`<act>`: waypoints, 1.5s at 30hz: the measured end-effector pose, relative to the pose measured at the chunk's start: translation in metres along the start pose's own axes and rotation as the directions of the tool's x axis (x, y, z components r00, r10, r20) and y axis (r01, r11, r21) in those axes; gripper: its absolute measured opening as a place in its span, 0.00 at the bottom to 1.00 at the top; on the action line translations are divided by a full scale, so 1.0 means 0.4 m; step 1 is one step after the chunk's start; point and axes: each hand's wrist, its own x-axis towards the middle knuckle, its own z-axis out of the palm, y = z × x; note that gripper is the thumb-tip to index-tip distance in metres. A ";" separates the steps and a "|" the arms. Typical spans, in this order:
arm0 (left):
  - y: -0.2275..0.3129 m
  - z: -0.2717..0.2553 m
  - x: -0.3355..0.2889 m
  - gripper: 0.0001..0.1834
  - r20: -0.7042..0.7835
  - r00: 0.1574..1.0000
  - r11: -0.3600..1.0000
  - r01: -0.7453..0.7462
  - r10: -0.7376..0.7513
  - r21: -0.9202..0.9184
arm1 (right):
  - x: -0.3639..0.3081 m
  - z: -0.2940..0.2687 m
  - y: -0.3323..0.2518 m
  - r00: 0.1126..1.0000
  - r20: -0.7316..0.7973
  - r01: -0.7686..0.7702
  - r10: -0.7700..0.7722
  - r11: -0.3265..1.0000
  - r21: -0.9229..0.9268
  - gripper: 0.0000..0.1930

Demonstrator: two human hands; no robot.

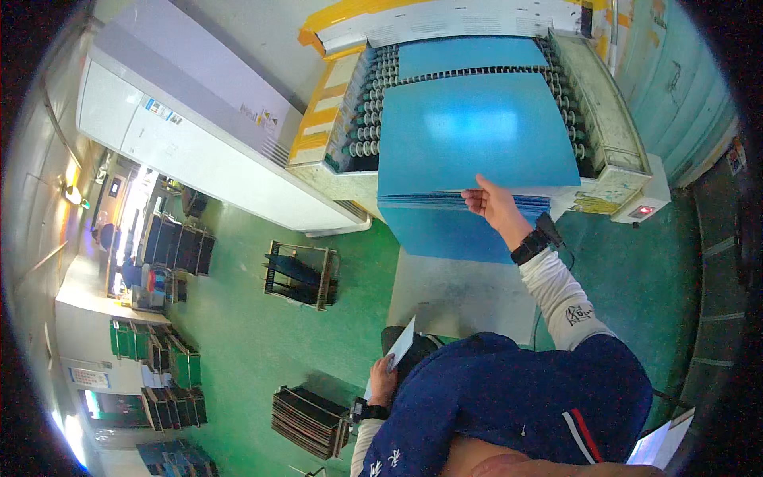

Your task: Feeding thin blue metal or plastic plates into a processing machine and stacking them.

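A large blue sheet (477, 151) lies partly over the conveyor's rollers, its near edge above a stack of blue sheets (445, 230). My right hand (494, 208) is at that near edge, thumb up and fingers loosely bent and apart. It does not visibly grip the sheet. Low in the view, beside my body, my left hand (382, 383) is closed on a thin pale sheet (403, 343), seen nearly edge-on. Part of this sheet and some of the left fingers are hidden. Both wrists carry black straps.
Another blue sheet (469, 54) lies farther back on the roller conveyor (364, 149), under a white hood. A long white cabinet (214, 163) stands left. Racks of dark panels (310, 421) and a smaller rack (300, 274) stand on the green floor. A grey table (461, 290) extends toward me.
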 end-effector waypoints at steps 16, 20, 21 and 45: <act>-0.057 -0.055 0.024 0.17 -0.333 0.918 0.976 0.213 -0.213 -0.037 | 0.046 -0.006 -0.002 0.999 -0.045 0.024 -0.023 1.000 0.019 0.22; -0.071 -0.101 0.041 0.13 -0.374 0.833 0.897 0.288 -0.407 -0.334 | 0.069 -0.027 0.005 0.998 -0.058 0.042 -0.041 0.999 0.026 0.22; -0.075 -0.123 0.040 0.12 -0.378 0.815 0.887 0.328 -0.439 -0.325 | 0.067 -0.020 0.009 0.998 -0.053 0.036 -0.035 0.999 0.023 0.22; -0.164 -0.595 0.129 0.14 -0.761 0.529 0.917 0.095 -0.377 -0.388 | 0.055 0.047 0.024 0.997 -0.059 0.051 -0.048 0.998 0.048 0.21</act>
